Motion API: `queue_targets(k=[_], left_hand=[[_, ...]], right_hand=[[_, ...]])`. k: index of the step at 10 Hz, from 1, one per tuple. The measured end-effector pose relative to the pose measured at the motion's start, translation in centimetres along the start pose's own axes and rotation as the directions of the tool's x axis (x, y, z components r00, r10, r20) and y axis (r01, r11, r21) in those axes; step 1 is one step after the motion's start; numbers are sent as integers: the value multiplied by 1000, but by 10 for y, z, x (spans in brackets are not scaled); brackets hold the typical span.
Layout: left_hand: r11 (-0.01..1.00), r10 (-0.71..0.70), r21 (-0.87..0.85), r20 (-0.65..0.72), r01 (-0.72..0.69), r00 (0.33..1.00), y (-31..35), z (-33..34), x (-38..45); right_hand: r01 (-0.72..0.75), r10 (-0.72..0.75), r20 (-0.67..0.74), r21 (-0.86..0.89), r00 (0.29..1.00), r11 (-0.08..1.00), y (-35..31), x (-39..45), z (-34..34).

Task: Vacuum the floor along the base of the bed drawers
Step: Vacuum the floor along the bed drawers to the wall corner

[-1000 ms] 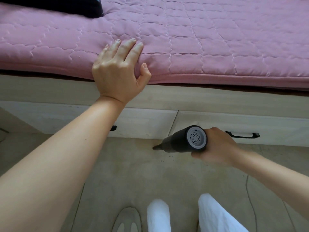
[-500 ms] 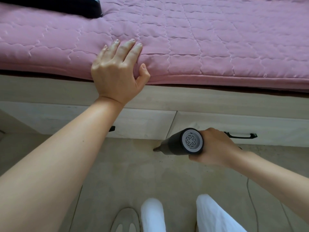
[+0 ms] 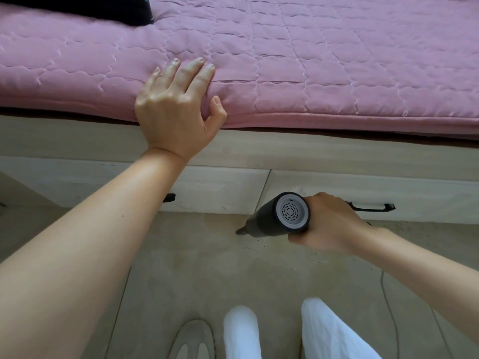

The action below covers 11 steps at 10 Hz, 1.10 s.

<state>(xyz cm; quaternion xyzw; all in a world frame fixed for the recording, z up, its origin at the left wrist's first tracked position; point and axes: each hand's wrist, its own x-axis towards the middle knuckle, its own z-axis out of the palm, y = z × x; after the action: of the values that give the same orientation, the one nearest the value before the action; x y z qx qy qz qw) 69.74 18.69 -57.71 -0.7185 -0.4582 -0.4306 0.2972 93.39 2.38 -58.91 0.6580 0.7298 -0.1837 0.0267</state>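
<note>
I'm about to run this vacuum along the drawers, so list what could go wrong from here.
1. The handheld vacuum in the right hand could knock the black drawer handle close behind it.
2. The thin cord on the floor near the feet might snag.
3. The left hand leaning on the pink mattress pad may slide it.

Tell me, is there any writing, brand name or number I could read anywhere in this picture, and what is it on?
None can be read.
The handheld vacuum in the right hand shows only vent slots and a tiny dark mark on its grey end cap, too small to tell.
The pink quilt, the drawers and the dark object on the bed carry no visible text.
</note>
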Motion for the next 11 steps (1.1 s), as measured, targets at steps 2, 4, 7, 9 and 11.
queue_targets(k=[2,4,7,9,11], left_hand=[[1000,-5,-6,0,5,1000,0,0,0],[1000,-9,-8,4,9,1000,0,1,-1],[1000,-7,-11,7,7,1000,0,0,0],[1000,-5,-10,10,5,1000,0,0,-1],[1000,-8,-14,8,8,1000,1,0,-1]], right_hand=[[10,-10,-14,-2,1000,1000,-1,1,1],[-60,59,45,29,997,998,6,-4,-3],[-68,67,28,28,997,997,9,-8,9],[-71,70,36,30,997,997,5,-8,11],[-73,69,77,43,995,996,6,-10,9]])
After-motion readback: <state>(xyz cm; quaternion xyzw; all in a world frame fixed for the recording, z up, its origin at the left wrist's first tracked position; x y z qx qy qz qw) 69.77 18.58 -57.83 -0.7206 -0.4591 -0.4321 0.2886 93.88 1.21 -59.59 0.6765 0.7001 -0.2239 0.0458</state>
